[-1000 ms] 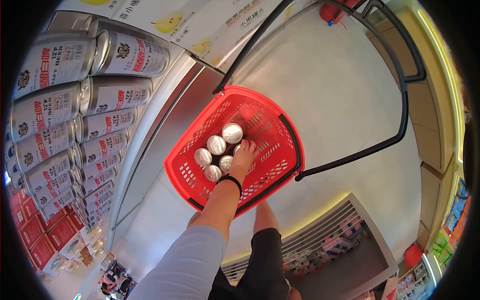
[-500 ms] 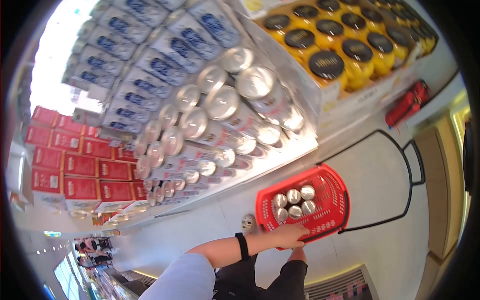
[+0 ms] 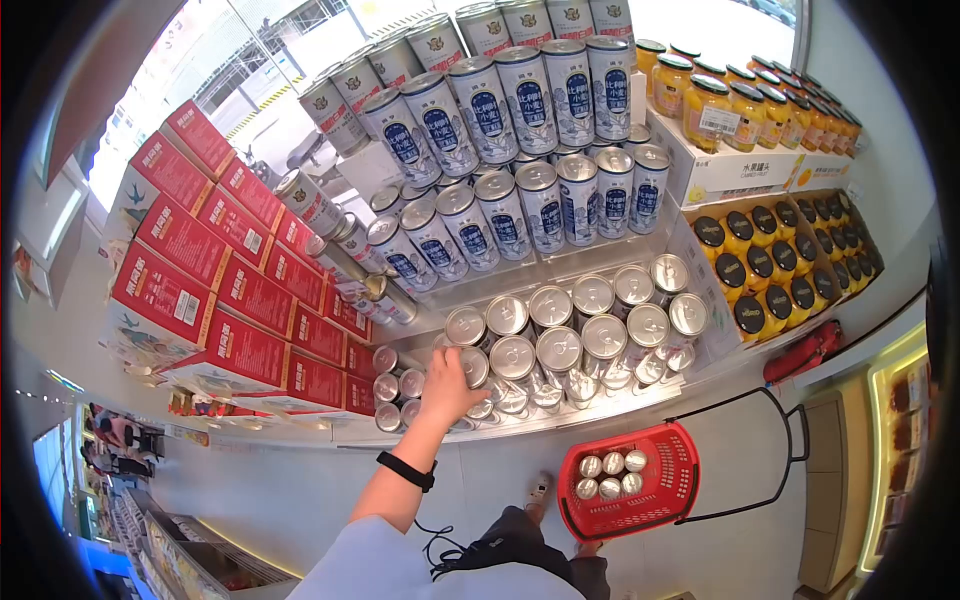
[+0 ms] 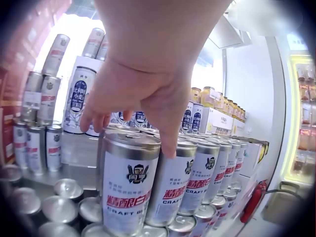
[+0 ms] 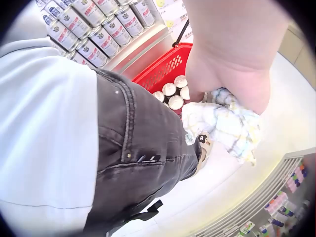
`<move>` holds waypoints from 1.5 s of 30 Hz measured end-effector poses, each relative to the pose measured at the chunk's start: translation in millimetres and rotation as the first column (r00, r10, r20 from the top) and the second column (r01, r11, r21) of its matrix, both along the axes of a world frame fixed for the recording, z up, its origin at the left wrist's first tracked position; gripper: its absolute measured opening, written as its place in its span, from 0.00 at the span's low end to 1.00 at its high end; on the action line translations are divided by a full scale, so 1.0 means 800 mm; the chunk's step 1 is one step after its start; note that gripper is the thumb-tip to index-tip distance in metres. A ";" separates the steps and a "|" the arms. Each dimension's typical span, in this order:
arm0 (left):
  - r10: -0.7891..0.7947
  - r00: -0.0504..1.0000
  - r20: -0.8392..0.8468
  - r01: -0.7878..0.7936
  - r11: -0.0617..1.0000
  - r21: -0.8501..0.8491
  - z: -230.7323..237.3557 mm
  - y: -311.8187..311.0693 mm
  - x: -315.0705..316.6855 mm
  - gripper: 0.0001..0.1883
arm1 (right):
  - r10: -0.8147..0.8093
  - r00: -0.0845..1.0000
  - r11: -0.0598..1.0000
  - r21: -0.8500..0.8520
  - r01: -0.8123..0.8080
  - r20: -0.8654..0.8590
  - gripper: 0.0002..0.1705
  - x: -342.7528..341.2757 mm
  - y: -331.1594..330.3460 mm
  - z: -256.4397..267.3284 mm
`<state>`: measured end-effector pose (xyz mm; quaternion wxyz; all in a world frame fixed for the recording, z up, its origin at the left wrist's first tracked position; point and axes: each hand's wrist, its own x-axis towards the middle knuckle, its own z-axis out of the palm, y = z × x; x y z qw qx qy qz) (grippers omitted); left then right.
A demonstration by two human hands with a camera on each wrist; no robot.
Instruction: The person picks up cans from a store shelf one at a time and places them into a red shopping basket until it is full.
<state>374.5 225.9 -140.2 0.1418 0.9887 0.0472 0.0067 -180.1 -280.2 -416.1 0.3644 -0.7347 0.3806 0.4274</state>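
My left hand reaches over the left end of a low shelf packed with upright silver beer cans. In the left wrist view its thumb and fingers spread around the top of a white-labelled beer can, with the thumb pointing down beside the rim. The fingers are partly hidden behind that can. Down by my leg, my right hand grips a crumpled checked cloth, its fingers mostly hidden. On the floor sits a red shopping basket holding several silver cans on end.
Blue-labelled cans fill the tiers behind. Red boxes are stacked at the left. Jars with black lids stand in a carton at the right. The basket's black handle leans out to the right over the floor.
My left hand has left the basket, where it was among the cans and then at the rim, and moved up to the shelf cans. The head view has turned toward the shelf.
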 end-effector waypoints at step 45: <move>-0.702 0.498 -0.509 0.863 0.457 0.215 -0.682 -0.674 -0.132 0.39 | -0.432 0.722 0.801 0.138 0.583 -0.540 0.34 -0.303 -0.024 -0.014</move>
